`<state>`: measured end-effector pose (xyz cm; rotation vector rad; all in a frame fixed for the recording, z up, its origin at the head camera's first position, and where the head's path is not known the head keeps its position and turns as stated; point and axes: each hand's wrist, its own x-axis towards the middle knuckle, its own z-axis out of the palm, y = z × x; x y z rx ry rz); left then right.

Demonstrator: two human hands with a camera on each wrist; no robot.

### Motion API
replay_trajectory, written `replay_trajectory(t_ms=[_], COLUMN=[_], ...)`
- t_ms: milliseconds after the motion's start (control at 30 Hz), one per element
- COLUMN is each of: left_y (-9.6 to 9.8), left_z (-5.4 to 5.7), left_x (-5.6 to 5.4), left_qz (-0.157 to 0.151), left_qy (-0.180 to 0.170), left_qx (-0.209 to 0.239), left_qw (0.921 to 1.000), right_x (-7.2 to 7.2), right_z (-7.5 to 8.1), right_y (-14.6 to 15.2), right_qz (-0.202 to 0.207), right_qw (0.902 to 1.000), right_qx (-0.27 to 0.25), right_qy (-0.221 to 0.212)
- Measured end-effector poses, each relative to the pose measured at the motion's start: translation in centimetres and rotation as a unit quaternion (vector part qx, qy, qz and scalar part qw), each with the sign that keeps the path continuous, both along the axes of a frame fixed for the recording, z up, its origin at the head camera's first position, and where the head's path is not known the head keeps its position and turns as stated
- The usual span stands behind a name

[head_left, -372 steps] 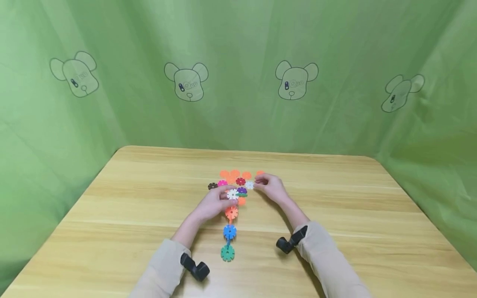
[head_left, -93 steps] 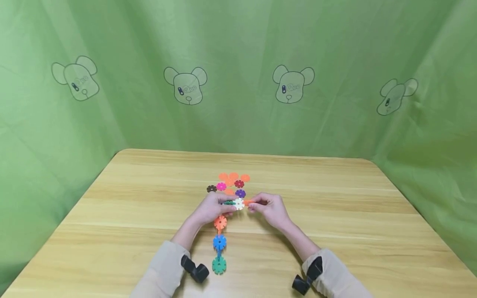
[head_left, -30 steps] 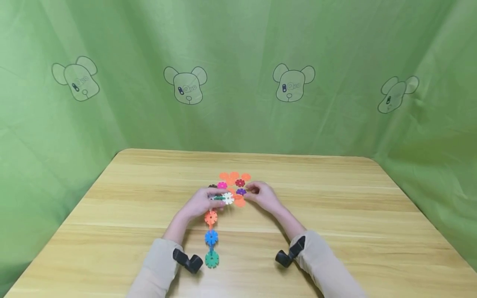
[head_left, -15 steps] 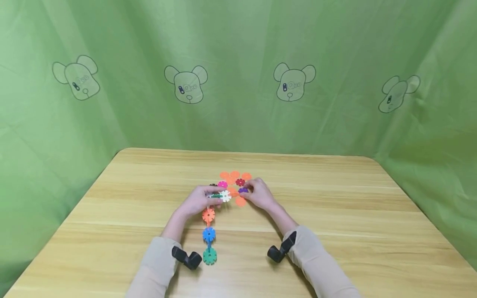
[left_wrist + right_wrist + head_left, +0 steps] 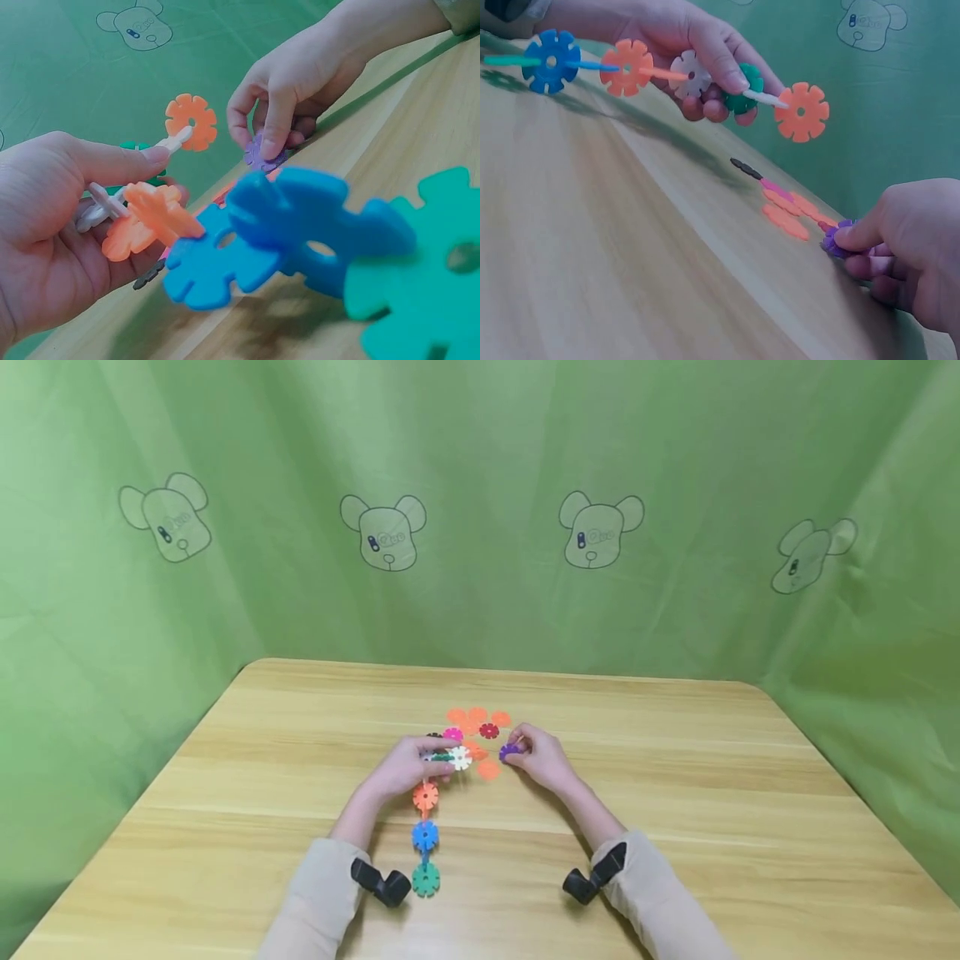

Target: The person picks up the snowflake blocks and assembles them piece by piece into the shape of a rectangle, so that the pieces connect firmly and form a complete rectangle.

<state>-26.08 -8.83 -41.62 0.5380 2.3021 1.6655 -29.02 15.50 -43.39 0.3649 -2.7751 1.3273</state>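
Observation:
My left hand (image 5: 401, 768) pinches a chain of slotted snowflake discs near its far end, holding it above the table. Along the chain come a green disc (image 5: 426, 879), a blue disc (image 5: 425, 836) and an orange disc (image 5: 425, 796) nearest me, then white and green ones at my fingers. An orange disc (image 5: 802, 112) forms the far tip, slotted onto a white disc (image 5: 763, 97). To the right, apart from the chain, my right hand (image 5: 546, 762) pinches a purple snowflake disc (image 5: 838, 239) between thumb and fingers.
Loose discs lie on the wooden table (image 5: 675, 793) beyond the hands: several orange ones (image 5: 477, 715), a dark red disc (image 5: 489, 731), a pink disc (image 5: 453, 735) and a partly covered dark disc (image 5: 745, 169). A green curtain (image 5: 495, 610) stands behind the table.
Earlier, a white disc and then an orange disc joined the chain's far end. Within the last second my right hand took the purple disc from the table and drew it right.

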Motion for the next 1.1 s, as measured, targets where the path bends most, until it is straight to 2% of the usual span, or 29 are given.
replay_trajectory(t_ms=[233, 567, 767, 867, 1033, 1100], left_y=[0.1, 0.2, 0.2, 0.3, 0.3, 0.3], left_z=[0.0, -0.1, 0.0, 0.8, 2.8, 2.2], left_x=[-0.1, -0.1, 0.1, 0.7, 1.9, 1.5], left_qz=[0.0, -0.003, -0.006, -0.009, -0.011, -0.007], left_qy=[-0.001, -0.004, 0.001, -0.001, -0.004, -0.003], left_qx=[-0.006, -0.004, -0.004, -0.004, -0.005, -0.008], left_qw=[1.0, 1.0, 1.0, 0.9999, 0.9999, 0.9999], right_x=[1.1, 2.6, 3.1, 3.3, 3.4, 3.6], right_z=[0.4, 1.4, 2.0, 2.0, 2.2, 2.4], right_y=[0.2, -0.2, -0.4, -0.4, -0.5, -0.6], right_qz=[0.006, 0.025, 0.035, 0.035, 0.037, 0.038], right_qw=[0.9965, 0.985, 0.9764, 0.9688, 0.9627, 0.9617], right_qx=[-0.056, -0.132, -0.177, -0.21, -0.235, -0.239], right_qy=[-0.061, -0.108, -0.119, -0.126, -0.128, -0.128])
